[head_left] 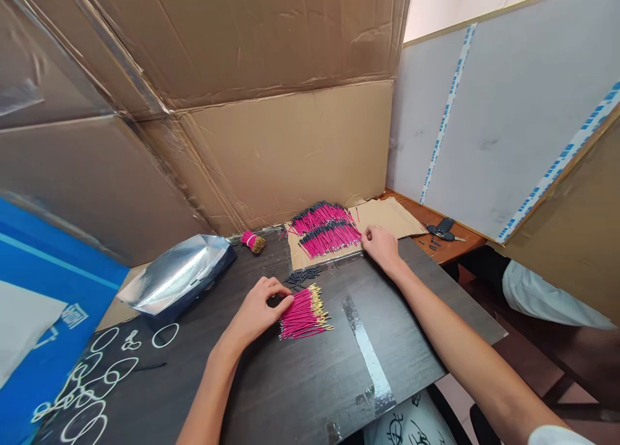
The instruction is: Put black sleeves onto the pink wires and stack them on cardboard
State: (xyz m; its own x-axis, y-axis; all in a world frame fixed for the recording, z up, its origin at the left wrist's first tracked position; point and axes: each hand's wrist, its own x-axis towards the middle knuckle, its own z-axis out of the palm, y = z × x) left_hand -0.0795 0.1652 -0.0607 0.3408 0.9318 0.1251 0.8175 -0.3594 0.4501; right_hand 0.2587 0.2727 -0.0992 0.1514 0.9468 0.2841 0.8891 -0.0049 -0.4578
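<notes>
A flat row of pink wires with gold tips (307,314) lies on the dark tabletop. My left hand (259,309) is at its upper left edge, thumb and index finger pinched on a pink wire there. On a cardboard sheet, pink wires with black sleeves (332,238) lie in two overlapping rows. My right hand (382,248) is closed beside the right end of the lower row; what its fingertips hold, if anything, is hidden. Loose black sleeves (303,276) are heaped between the gold-tipped wires and the cardboard sheet (387,217).
A tied bundle of pink wires (254,241) and a foil-lined box (181,274) stand at the back left. White rubber bands (97,380) lie at left. Keys (445,230) rest on a wooden surface at right. Cardboard walls (290,148) enclose the back. Clear tape (368,354) crosses the tabletop.
</notes>
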